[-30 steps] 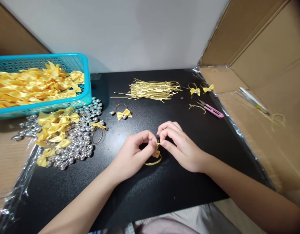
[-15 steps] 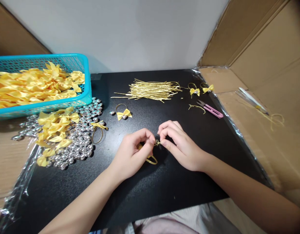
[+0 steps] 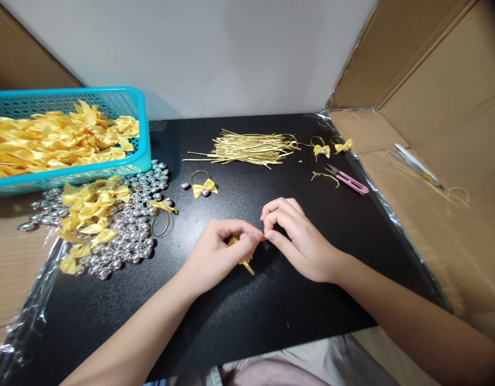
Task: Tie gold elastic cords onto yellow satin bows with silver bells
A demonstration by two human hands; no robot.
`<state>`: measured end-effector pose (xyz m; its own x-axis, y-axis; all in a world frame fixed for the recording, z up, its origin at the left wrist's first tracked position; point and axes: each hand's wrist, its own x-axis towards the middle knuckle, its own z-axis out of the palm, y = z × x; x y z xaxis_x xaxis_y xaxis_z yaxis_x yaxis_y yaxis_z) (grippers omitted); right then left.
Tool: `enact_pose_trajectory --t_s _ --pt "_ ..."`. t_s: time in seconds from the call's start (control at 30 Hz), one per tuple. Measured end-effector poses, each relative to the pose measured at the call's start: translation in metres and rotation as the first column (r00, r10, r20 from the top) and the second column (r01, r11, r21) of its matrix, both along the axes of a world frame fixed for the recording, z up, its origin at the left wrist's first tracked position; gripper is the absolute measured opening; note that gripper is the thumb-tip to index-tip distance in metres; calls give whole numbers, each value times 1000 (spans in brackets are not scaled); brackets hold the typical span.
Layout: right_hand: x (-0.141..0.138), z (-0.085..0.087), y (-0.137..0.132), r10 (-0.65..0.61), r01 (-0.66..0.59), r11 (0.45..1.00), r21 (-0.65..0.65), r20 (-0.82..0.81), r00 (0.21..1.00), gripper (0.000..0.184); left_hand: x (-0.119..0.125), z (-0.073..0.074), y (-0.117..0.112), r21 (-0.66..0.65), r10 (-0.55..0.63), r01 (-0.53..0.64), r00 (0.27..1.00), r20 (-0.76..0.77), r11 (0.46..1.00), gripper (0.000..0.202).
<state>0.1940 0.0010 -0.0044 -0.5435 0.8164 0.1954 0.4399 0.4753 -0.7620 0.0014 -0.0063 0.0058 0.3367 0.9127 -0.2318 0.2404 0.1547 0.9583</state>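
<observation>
Over the middle of the black table (image 3: 239, 321), my left hand (image 3: 219, 257) and my right hand (image 3: 299, 241) meet fingertip to fingertip. Both are closed in a pinch on a small yellow ribbon bow with a gold wire tie (image 3: 244, 261). Most of the bow is hidden under my left fingers; only a yellow tip and a short gold end show below them. A finished bow with a gold loop and silver bead (image 3: 203, 187) lies just beyond my hands.
A blue basket (image 3: 145, 139) full of yellow bows sits at the back left. Loose yellow bows (image 3: 90, 209) lie on a heap of silver beads (image 3: 130, 236). A bundle of gold wire ties (image 3: 251, 147), two finished bows (image 3: 322, 151), pink snips (image 3: 350, 181) and a cardboard box (image 3: 432, 161) lie beyond.
The gold loop that hung below my fingers has been drawn in and twisted small. My left hand has rolled over the bow; my right hand has barely moved.
</observation>
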Motion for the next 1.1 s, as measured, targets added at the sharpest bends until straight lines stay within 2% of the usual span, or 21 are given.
enact_pose_trajectory --t_s 0.17,0.33,0.53,0.73,0.87,0.97,1.1 --pt "0 1 -1 -10 8 997 81 34 999 11 0 -2 -1 -69 34 -31 998 44 997 28" --pt "0 1 -1 -24 20 996 85 53 998 12 1 -3 -1 -65 57 -54 997 45 996 29" --pt "-1 1 0 -44 42 997 62 31 999 13 4 0 -2 -11 68 -68 998 15 998 27" --pt "-1 0 0 -110 114 993 36 -111 988 7 5 3 -3 32 49 -49 999 -22 998 26" --pt "-1 0 0 -157 167 985 54 -151 976 15 5 2 -3 31 47 -46 999 -24 998 27" --pt "-3 -1 -2 -167 172 985 15 -166 972 14 4 2 -4 46 42 -41 999 -32 998 26" --pt "-7 -1 -4 -202 197 979 -46 -200 959 9 4 2 -6 147 39 -24 994 -102 989 21"
